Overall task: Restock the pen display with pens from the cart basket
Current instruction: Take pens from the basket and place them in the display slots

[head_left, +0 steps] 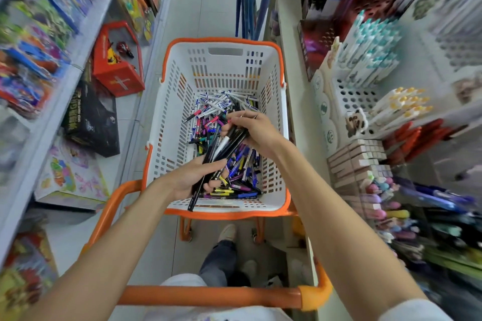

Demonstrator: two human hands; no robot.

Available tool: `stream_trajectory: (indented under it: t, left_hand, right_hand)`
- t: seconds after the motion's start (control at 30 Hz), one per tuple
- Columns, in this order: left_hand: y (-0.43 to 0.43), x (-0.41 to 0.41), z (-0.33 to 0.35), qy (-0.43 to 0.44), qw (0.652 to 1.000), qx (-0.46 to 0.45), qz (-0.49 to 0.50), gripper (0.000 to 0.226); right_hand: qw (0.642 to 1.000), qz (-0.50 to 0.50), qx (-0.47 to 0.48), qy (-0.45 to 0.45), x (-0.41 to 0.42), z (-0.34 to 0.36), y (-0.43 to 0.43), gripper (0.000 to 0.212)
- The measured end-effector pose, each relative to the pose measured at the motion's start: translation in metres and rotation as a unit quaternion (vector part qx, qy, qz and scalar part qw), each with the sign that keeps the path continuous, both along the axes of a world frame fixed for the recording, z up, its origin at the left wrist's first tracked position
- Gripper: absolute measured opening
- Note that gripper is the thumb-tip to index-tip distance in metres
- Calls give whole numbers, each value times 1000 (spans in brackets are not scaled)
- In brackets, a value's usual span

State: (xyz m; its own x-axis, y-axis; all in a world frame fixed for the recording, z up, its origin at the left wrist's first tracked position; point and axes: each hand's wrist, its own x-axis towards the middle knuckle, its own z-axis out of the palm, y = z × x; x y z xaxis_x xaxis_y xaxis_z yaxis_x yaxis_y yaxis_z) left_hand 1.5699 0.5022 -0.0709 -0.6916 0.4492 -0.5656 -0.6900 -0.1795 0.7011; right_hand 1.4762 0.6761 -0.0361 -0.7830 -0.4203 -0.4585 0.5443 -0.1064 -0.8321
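The pen bundle (224,148) lies over the basket (169,117), long axis near-left to far-right. The left grip (190,177) clasps its near end, the right grip (257,133) its far end. The display (354,96) stands right of the basket, nearer the right grip.

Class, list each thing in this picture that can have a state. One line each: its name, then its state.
left hand: grips the bundle of dark pens at its lower end
right hand: grips the same bundle's upper end
bundle of dark pens: held tilted over the basket
basket: open-topped, loose pens heaped on its bottom
pen display: partly filled, front holes empty
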Motion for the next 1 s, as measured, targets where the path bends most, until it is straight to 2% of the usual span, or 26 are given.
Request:
stream_trajectory:
  t: [0.07,0.17,0.23,0.3,0.43,0.5,0.63,0.67,0.73,0.8,0.87,0.9,0.93,1.0]
  left_hand:
    - [-1,-1,-2,-12,1000,17,0,79]
    - [1,-3,5,-22,999,26,-1,53]
    - [2,-4,10,-28,999,37,-12,50]
    - [3,-5,16,-31,996,57,-55,57]
    - [16,-7,30,-47,991,69,-107,25]
    - [22,-8,31,-58,990,93,-90,22]
    - [17,-9,22,-43,993,106,-11,29]
    - [16,-9,22,-34,994,107,17,30]
    - [14,-11,20,-21,992,101,73,32]
    - [13,-13,18,-16,991,80,106,41]
    - [9,-18,7,-23,992,26,120,76]
    - [6,-20,2,-23,993,0,119,98]
    - [2,-22,-1,-17,993,-21,116,114]
    - [-9,-28,-26,-12,993,-42,114,119]
  right_hand:
    - [1000,3,2,-7,0,4,-1,16]
    - [998,23,61,24,-3,6,-2,18]
    - [989,49,125,55,-6,4,-1,23]
    - [978,82,181,63,-8,4,-4,33]
    - [947,164,269,69,-6,1,-6,64]
    - [951,161,249,89,-4,3,-3,59]
    - [989,-14,128,71,-5,16,13,46]
    - [990,-15,118,70,-6,15,17,44]
    - [988,57,126,75,-3,16,20,48]
    - [975,131,154,92,4,17,16,48]
    - [971,127,166,113,9,20,12,21]
    - [973,118,159,116,11,22,11,18]
    - [975,113,149,116,12,21,10,22]
    - [976,107,149,119,13,22,9,26]
